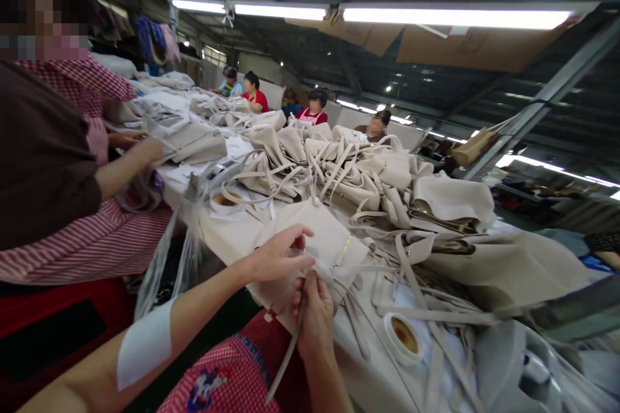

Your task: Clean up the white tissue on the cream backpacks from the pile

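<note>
My right hand (pixel 314 313) is closed around a narrow beige bag strap (pixel 289 352), whose loose end hangs down over my lap. Just above it, my left hand (pixel 278 255) has its fingers apart, their tips close to a whitish translucent wrap (pixel 323 272) by the strap. Whether those fingertips touch the wrap is hard to make out. Behind both hands a beige handbag (pixel 317 226) lies at the table's near edge, partly hidden by my left hand. A white rectangular sheet (pixel 145 342) lies on my left forearm.
A heap of beige bags (pixel 339 168) with tangled straps covers the table beyond. A tape roll (pixel 403 337) lies at right, clear plastic (pixel 527 361) beyond it. Plastic film (pixel 169 258) hangs off the edge at left, beside a co-worker's arm (pixel 128 168). Other people sit behind the heap.
</note>
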{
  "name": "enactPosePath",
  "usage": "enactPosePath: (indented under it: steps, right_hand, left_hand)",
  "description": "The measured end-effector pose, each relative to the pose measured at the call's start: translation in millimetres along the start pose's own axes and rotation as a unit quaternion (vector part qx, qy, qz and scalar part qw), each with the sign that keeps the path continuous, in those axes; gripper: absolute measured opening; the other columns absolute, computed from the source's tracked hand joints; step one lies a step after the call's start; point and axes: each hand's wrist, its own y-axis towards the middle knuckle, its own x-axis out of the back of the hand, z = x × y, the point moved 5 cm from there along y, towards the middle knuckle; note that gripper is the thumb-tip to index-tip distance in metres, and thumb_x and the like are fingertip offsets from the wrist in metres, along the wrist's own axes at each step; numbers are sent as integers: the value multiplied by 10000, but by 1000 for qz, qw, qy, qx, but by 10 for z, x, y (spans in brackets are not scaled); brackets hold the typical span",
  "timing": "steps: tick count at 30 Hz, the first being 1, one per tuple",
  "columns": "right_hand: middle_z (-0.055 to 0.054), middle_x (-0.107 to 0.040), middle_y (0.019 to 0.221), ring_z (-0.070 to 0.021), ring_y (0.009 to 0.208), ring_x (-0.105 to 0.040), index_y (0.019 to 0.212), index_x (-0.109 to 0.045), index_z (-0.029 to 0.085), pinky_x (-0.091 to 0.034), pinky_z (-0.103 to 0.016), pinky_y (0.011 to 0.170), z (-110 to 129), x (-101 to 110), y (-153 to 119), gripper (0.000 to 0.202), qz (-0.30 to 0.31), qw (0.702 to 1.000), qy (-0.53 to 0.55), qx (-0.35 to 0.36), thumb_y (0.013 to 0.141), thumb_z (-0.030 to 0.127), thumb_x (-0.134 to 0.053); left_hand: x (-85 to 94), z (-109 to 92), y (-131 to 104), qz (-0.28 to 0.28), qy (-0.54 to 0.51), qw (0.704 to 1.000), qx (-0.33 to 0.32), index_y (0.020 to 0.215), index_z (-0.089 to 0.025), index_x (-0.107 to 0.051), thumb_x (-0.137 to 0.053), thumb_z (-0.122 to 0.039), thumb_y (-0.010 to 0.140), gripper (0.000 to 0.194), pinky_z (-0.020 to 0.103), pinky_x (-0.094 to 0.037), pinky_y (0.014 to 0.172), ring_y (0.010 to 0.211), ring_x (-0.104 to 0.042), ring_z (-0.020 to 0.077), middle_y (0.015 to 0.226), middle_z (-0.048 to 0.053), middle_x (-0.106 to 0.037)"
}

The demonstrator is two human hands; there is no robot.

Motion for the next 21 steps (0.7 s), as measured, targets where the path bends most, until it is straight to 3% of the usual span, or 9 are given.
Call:
enactPosePath:
  steps: [2, 5, 8, 11, 14, 17, 21]
  right_hand:
    - [71, -529, 543, -72, 401, -378, 764, -572, 225, -301, -196, 369, -46, -40, 55, 465, -14, 1000, 1, 11, 653, 634, -762]
    - [77, -482, 488, -87, 393, -354, 745, -589, 233, -294, -216, 373, -111, -46, 57, 404, -10, 1000, -7, 28, 708, 608, -733]
    - [57, -529, 519, -103, 424, -421, 762, -621, 223, -370, -235, 416, -140, 19, -4, 390, 29, 998, -37, 32, 719, 591, -742]
    - [-11, -650, 655, -148, 526, -569, 817, -660, 189, -484, -277, 519, -229, 151, -142, 423, 96, 988, -122, -13, 748, 601, -723]
    - [-44, -695, 753, -179, 602, -634, 846, -667, 177, -530, -313, 584, -395, 305, -336, 442, 148, 973, -168, -61, 746, 603, -726]
    - [-27, -685, 765, -165, 635, -626, 833, -686, 180, -509, -269, 578, -567, 390, -505, 419, 181, 968, -143, -94, 677, 550, -805]
    - [0, -652, 723, -144, 626, -577, 820, -718, 189, -473, -234, 551, -672, 460, -592, 382, 170, 972, -126, -101, 657, 518, -827]
  left_hand:
    - [22, 122, 6, -58, -21, 997, 53, 1229, -146, -523, -528, -354, 877, 409, 282, -435, 714, 755, -530, 159, 832, -6, -561]
    - [-105, 228, 71, -25, 9, 996, 80, 975, -135, -648, -553, -311, 863, 230, 270, -410, 642, 684, -506, 149, 732, -15, -534]
    - [-185, 119, 58, -23, 64, 997, 30, 724, -152, -657, -571, -243, 860, 185, 268, -424, 678, 725, -525, 154, 743, 10, -546]
    - [-176, -121, -154, -67, 128, 987, -70, 772, -177, -713, -542, -249, 910, 231, 287, -438, 788, 866, -547, 182, 863, 53, -584]
    - [-234, -169, -500, -37, 107, 987, -112, 878, -195, -753, -512, -211, 917, 246, 258, -446, 740, 828, -556, 163, 858, 55, -585]
    - [-319, 30, -829, -19, 21, 998, -62, 936, -196, -762, -491, -166, 899, 275, 225, -453, 693, 759, -571, 132, 827, 42, -604]
    - [-403, 337, -1086, -62, -136, 987, 53, 948, -162, -769, -536, -151, 828, 262, 241, -479, 742, 813, -617, 141, 904, 60, -660]
